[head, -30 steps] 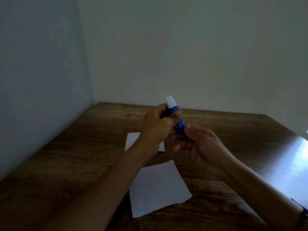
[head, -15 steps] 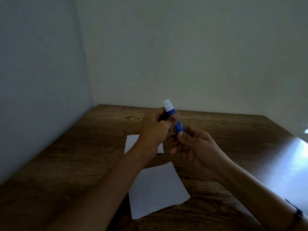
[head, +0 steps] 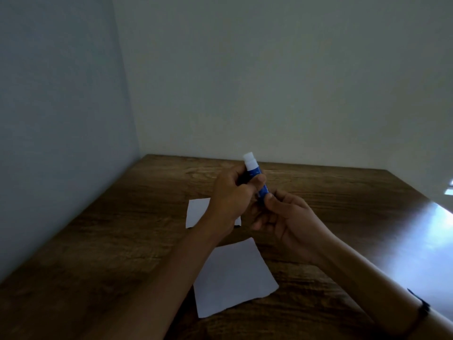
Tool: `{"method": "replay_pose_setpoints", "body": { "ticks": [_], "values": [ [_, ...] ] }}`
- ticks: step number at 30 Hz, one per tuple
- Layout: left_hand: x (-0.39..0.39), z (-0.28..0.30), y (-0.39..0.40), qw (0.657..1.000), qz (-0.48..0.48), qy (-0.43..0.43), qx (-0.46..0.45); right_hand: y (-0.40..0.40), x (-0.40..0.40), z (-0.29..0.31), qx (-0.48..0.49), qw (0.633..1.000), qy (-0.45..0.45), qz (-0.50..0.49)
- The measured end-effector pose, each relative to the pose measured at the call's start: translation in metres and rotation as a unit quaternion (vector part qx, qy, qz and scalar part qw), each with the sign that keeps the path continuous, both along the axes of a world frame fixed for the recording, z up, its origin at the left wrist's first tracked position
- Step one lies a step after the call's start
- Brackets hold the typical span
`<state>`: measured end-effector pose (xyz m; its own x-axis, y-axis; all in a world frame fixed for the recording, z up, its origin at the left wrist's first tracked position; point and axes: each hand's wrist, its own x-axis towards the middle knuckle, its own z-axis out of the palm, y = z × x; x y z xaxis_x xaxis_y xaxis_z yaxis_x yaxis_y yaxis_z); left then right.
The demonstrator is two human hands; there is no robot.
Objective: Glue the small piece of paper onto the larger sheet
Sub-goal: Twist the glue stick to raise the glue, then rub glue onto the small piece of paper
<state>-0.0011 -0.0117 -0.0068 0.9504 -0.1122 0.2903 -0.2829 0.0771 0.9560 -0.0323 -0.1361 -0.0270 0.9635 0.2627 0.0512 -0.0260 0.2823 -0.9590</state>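
A blue glue stick (head: 256, 177) with a white top end is held upright and slightly tilted above the table. My left hand (head: 230, 197) grips its upper body, and my right hand (head: 286, 222) pinches its lower end. Below the hands a larger white sheet (head: 235, 276) lies flat near the front, partly under my left forearm. Farther back, a small white piece of paper (head: 197, 214) lies on the wood, partly hidden by my left hand.
The brown wooden table (head: 122, 241) sits in a corner, with walls at the left and the back. Bright light reflects on its right side (head: 429, 236). A dark band is on my right wrist (head: 420, 304).
Both hands stay on the glue stick at the same spot; the fingers have shifted a little around it. The papers have not moved.
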Motion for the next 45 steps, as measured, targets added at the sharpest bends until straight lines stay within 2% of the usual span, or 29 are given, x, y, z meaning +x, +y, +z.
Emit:
{"method": "replay_pose_setpoints", "body": {
  "ticks": [10, 16, 20, 24, 27, 28, 30, 32, 37, 40, 45],
  "values": [
    [0.002, 0.002, 0.005, 1.000, 0.002, 0.005, -0.018, 0.000, 0.001, -0.002, 0.006, 1.000, -0.001, -0.015],
    [0.005, 0.000, 0.008, 0.996, -0.046, 0.059, -0.050, 0.006, -0.002, 0.001, 0.028, 0.999, -0.021, -0.028],
    [0.007, -0.005, 0.011, 0.996, -0.071, 0.054, -0.007, 0.012, -0.003, 0.000, 0.041, 0.997, -0.035, -0.057],
    [0.011, -0.004, 0.027, 0.986, -0.158, 0.042, 0.038, 0.016, -0.004, 0.006, 0.119, 0.988, -0.050, -0.088],
    [0.023, -0.004, 0.041, 0.986, -0.080, 0.039, 0.141, 0.014, -0.005, 0.012, 0.168, 0.977, -0.064, -0.118],
    [0.027, -0.005, 0.046, 0.977, -0.044, 0.022, 0.206, 0.013, -0.006, 0.014, 0.175, 0.974, -0.066, -0.126],
    [0.036, -0.011, 0.054, 0.930, 0.007, -0.047, 0.365, 0.011, -0.008, 0.016, 0.183, 0.971, -0.059, -0.140],
    [0.041, -0.018, 0.061, 0.885, 0.016, -0.103, 0.453, 0.011, -0.009, 0.017, 0.188, 0.969, -0.045, -0.153],
    [0.043, -0.030, 0.064, 0.828, -0.021, -0.117, 0.548, 0.017, -0.012, 0.014, 0.191, 0.966, -0.021, -0.174],
    [0.042, -0.033, 0.063, 0.818, -0.018, -0.125, 0.561, 0.019, -0.012, 0.014, 0.179, 0.967, -0.031, -0.180],
    [0.039, -0.044, 0.064, 0.782, -0.008, -0.143, 0.607, 0.017, -0.009, 0.009, 0.116, 0.972, -0.077, -0.187]
  ]
}}
